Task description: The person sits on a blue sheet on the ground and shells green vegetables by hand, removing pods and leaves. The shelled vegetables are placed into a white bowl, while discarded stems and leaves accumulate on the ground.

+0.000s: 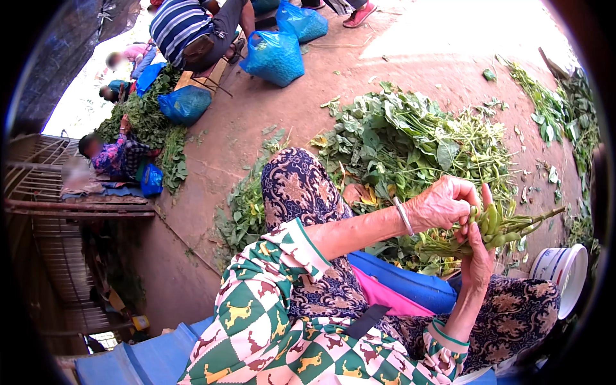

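My left hand (450, 204), with a bangle at its wrist, comes in from the left with fingers bent and meets the fingers of my right hand at a green bean pod (474, 215). My right hand (477, 252) rises from below, closed around a leafy bean stalk with a cluster of plump green pods (495, 224). The bare stem end of that stalk points right. Behind both hands lies a big heap of picked bean plants (414, 139) on the ground. Fingertips overlap, so the exact grip of my left hand is partly hidden.
A white bucket (572, 279) stands at the right by my knee. A blue container or bag edge (409, 284) lies between my legs. Blue plastic bags filled with green produce (274, 57) stand upper left, near seated people. More plants (548, 106) lie at upper right.
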The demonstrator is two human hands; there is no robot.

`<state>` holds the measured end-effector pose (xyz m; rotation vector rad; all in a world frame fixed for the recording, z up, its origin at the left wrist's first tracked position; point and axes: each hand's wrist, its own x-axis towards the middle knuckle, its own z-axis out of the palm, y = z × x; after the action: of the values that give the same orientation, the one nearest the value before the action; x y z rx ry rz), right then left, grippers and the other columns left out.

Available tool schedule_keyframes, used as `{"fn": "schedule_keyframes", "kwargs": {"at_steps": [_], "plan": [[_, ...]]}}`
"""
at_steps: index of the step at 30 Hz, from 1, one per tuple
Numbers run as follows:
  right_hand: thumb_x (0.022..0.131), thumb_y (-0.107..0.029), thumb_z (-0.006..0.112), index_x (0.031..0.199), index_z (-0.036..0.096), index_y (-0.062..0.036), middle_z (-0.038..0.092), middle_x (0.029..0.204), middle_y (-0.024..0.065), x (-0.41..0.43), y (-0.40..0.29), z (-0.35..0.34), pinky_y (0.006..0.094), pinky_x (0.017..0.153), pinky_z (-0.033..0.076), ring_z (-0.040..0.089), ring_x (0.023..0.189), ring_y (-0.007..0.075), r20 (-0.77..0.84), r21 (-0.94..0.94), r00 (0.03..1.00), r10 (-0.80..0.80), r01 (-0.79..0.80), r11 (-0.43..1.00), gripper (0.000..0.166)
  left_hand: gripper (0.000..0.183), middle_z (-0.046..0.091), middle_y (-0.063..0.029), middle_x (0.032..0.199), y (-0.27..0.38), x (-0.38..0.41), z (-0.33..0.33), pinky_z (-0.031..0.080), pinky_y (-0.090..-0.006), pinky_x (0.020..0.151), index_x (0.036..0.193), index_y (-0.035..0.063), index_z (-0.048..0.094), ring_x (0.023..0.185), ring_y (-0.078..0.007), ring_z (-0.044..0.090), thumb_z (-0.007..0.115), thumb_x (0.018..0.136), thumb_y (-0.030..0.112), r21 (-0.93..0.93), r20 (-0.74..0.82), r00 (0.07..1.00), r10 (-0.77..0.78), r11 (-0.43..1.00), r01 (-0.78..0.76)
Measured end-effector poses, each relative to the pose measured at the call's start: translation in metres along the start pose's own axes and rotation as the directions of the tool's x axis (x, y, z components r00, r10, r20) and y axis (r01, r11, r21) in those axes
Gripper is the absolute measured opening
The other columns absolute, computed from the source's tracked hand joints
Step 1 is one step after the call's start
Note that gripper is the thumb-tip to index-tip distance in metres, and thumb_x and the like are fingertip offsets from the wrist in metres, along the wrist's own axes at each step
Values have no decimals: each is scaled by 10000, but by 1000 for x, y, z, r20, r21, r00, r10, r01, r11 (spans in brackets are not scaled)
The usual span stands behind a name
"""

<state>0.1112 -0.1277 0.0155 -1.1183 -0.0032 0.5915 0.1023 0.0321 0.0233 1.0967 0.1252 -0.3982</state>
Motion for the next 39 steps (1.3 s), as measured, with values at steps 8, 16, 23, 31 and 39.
{"fn": "schedule_keyframes", "kwargs": {"at_steps": [8,16,23,31,39], "plan": [[773,-127,731,1422,293,-51,567,930,-8,-2,3,-3,175,596,432,495,700,44,66,-27,998,14,-13,1000,786,141,595,-1,713,6,-2,-13,419,-214,527,846,11,596,610,-55,523,612,835,151,159,132,985,115,978,-136],[819,-54,660,1434,260,-87,573,900,-3,1,8,8,172,588,457,542,714,62,-95,-305,985,-147,112,946,734,203,566,3,618,-19,7,-9,373,-201,435,722,33,615,518,-35,473,631,812,215,275,-192,980,42,961,13],[887,-138,601,1072,577,-4,643,760,45,1,8,-5,199,539,480,592,593,91,-141,-34,990,-10,6,999,229,139,593,16,683,-15,-1,7,297,-146,432,867,51,581,507,5,428,598,904,184,145,-182,982,49,989,-23],[882,-103,577,1395,308,-24,598,1088,128,-5,7,-19,244,604,546,639,744,143,-57,130,998,0,7,991,584,116,590,27,743,-9,-4,8,313,-137,486,930,61,575,578,6,442,608,896,167,45,-24,998,-50,998,52],[882,-80,590,1437,256,-87,596,953,44,-13,6,-23,218,541,513,608,684,111,59,117,998,-5,-2,993,647,148,600,23,809,6,-10,9,340,-139,508,979,54,574,624,2,472,634,870,134,121,182,981,-68,992,46]]}}
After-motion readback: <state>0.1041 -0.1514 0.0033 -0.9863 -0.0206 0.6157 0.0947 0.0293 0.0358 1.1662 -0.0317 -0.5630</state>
